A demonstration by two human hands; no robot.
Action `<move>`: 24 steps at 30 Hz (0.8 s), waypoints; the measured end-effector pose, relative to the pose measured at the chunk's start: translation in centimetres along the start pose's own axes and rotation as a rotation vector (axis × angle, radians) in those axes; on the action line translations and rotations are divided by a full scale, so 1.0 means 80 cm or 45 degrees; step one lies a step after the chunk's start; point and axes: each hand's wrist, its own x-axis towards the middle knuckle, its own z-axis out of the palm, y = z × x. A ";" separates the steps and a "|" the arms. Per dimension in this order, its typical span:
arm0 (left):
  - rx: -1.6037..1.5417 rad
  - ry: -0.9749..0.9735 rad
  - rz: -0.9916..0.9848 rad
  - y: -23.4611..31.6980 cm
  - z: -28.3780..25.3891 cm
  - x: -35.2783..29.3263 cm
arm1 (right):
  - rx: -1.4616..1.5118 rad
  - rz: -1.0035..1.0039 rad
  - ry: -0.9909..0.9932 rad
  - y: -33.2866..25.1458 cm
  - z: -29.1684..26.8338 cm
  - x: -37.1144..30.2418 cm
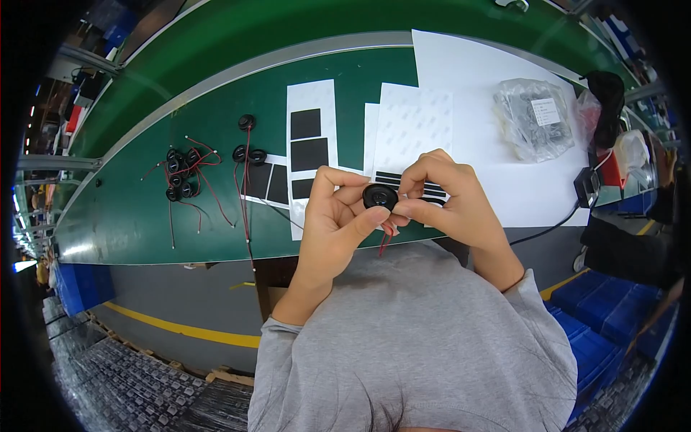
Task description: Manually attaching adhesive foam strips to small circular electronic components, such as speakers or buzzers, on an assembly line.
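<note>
A small round black speaker with red wires is held up between both hands, near the front edge of the green table. My left hand pinches it from the left, thumb at its lower rim. From the right, the thumb and fingertips of my right hand close at its edge; whether a thin strip sits between them cannot be made out. The red wires hang below the speaker. Just beyond the hands lie a white sheet with black strips and a white sheet with black rectangles.
Several wired speakers lie in a tangle at the left, and a smaller group sits nearer the middle. White paper covers the right side, bearing a clear plastic bag. A black adapter with a cable stands at the right edge.
</note>
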 end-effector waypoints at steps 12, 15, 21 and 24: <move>0.010 -0.006 -0.019 -0.006 -0.007 0.003 | 0.163 0.071 -0.164 0.005 -0.012 -0.001; -0.042 -0.033 -0.047 -0.005 -0.006 0.003 | 0.188 0.092 -0.164 0.004 -0.010 0.000; -0.101 -0.031 -0.090 -0.004 -0.007 0.002 | 0.204 0.102 -0.158 0.002 -0.006 0.001; -0.018 0.038 -0.018 -0.005 -0.008 0.000 | 0.160 0.083 -0.137 -0.001 -0.004 0.000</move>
